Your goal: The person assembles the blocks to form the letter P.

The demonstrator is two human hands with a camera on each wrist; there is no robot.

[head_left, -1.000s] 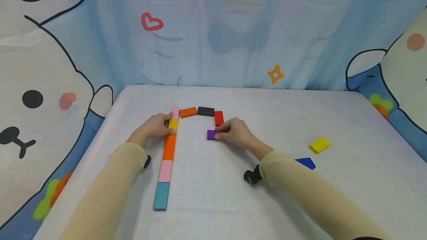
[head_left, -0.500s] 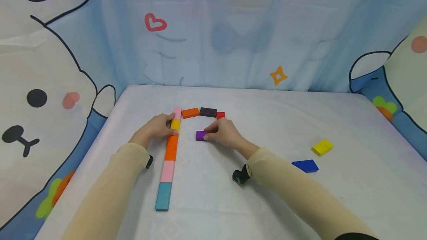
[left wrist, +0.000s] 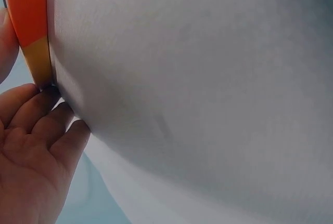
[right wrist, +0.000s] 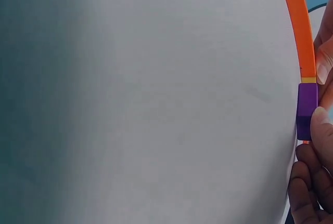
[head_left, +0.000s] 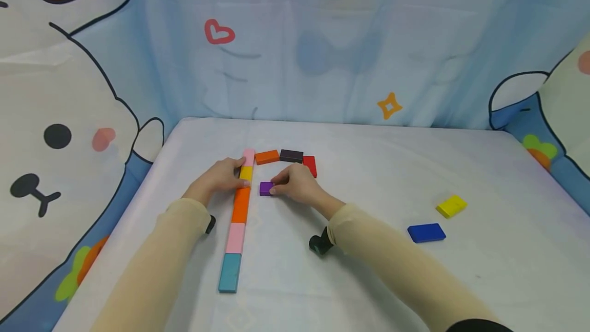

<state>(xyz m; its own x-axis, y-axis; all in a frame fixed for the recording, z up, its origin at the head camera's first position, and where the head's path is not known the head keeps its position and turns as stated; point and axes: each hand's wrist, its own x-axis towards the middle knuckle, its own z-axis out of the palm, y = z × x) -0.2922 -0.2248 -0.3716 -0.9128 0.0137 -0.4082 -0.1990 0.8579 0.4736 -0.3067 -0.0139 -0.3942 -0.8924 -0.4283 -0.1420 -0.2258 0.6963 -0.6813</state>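
Note:
My right hand pinches a small purple block between thumb and fingers, just right of a straight row of flat blocks. My left hand rests against the left side of that row, fingertips by the far pink block and thumb on the yellow block. Nearer in the row come an orange block, a pink block and a teal block. In the right wrist view the purple block overlaps the row, with the thumb on its side.
From the row's far end, an orange block, a dark block and a partly hidden red block run rightward. A blue block and a yellow block lie on the white tablecloth at right. A printed curtain hangs behind.
My right hand has moved left with the purple block, from near the red block towards the row. The left hand keeps its place at the row. The blue block shows fully now.

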